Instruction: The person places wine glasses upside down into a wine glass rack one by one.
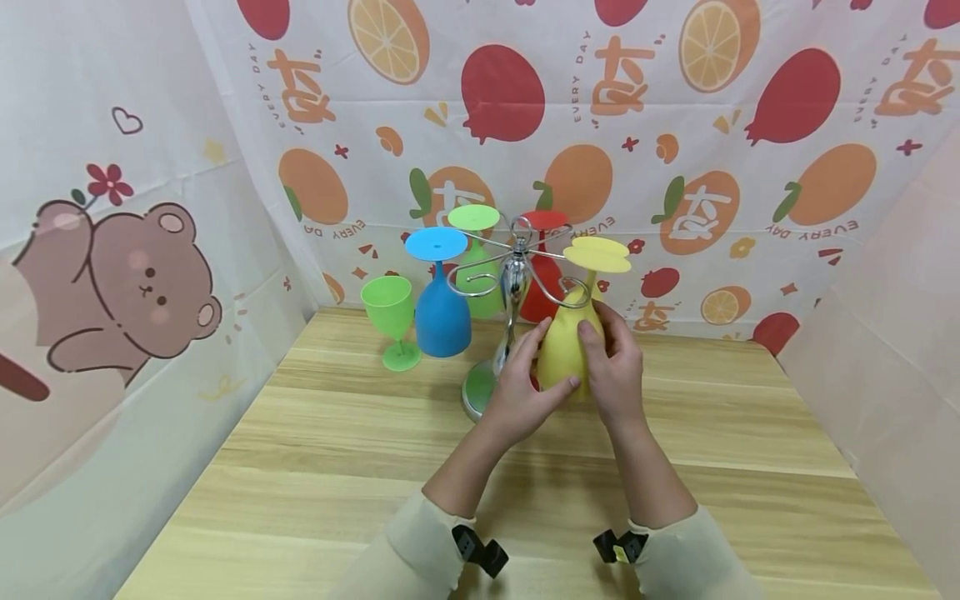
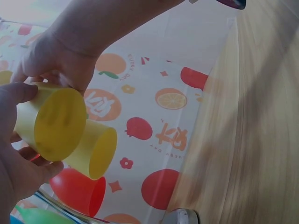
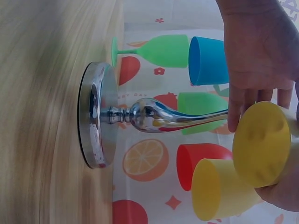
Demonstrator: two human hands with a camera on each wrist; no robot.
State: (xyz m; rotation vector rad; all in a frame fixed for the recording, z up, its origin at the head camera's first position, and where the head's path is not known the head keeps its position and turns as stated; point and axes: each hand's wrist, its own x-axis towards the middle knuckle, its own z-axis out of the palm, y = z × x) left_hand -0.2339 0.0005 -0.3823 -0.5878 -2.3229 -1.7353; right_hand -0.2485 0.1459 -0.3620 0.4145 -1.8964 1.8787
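Observation:
A yellow plastic goblet [image 1: 562, 346] hangs upside down at the front right of a chrome goblet rack [image 1: 515, 279], its foot up by a curled wire arm. My left hand [image 1: 522, 390] grips its bowl from the left, and my right hand [image 1: 618, 371] grips it from the right. In the left wrist view the open mouth of this goblet [image 2: 60, 123] faces the camera. Behind it hangs a second yellow goblet [image 2: 99, 151], mostly hidden in the head view. Part of the held goblet's stem is behind the wire.
Also hanging upside down are a blue goblet [image 1: 442, 321], a green goblet [image 1: 474, 218] and a red goblet [image 1: 543, 220]. Another green goblet [image 1: 390, 308] stands upright on the wooden table [image 1: 337, 467], left of the rack's round base [image 3: 96, 116]. Printed cloth [image 1: 502, 167] covers the walls.

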